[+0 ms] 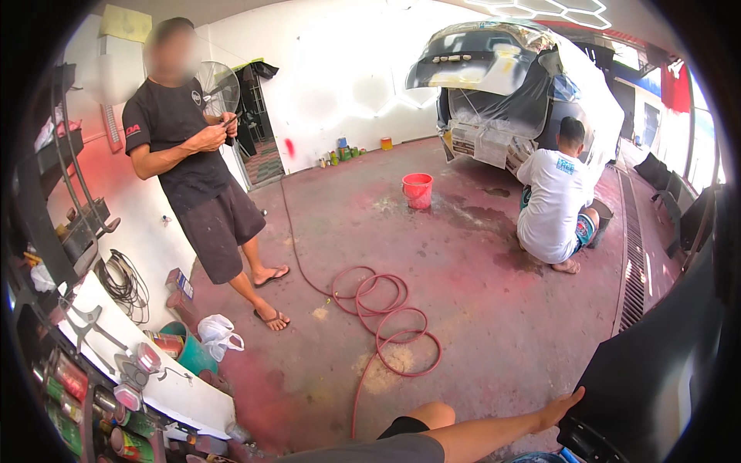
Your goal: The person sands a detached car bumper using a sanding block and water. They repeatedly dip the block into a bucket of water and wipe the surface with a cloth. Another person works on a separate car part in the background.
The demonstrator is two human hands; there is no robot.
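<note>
My left forearm reaches from the lower edge toward the right, past my bent knee. At its end my left hand rests at the edge of a large dark, glossy panel that looks like a car body part. Its fingers look stretched out along that edge, though their tips are partly hidden, and I see nothing gripped in them. My right hand is out of view.
A coiled red hose lies across the stained floor. A red bucket stands beyond it. One person squats at a masked car; another stands left. Shelves of cans line the left, beside respirator masks.
</note>
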